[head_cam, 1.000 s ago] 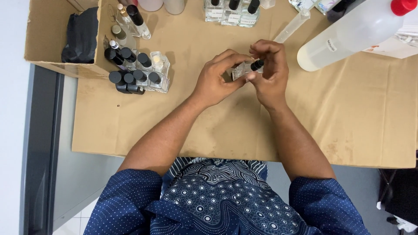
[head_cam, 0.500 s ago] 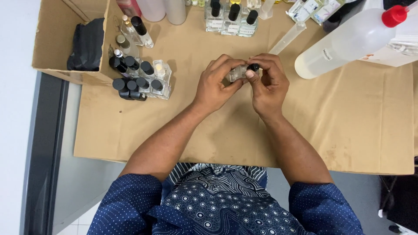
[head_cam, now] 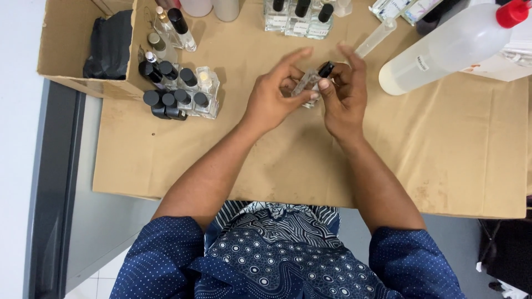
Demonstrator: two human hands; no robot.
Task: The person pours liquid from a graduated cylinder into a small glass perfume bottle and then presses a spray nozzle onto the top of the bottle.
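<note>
The left hand (head_cam: 271, 102) is pinching a small clear glass vial (head_cam: 309, 84) by its body above the brown-paper surface (head_cam: 266, 166), while the right hand (head_cam: 343, 94) is closing its fingertips on the vial's black cap (head_cam: 326, 69). Judging by the capped bottles (head_cam: 180, 91) grouped to the left, several units are finished; this one is apparently at the capping stage.

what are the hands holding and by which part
A small clear glass bottle with a black cap: the left hand grips its body from the side, and the right hand fingertips pinch near the cap end.
</note>
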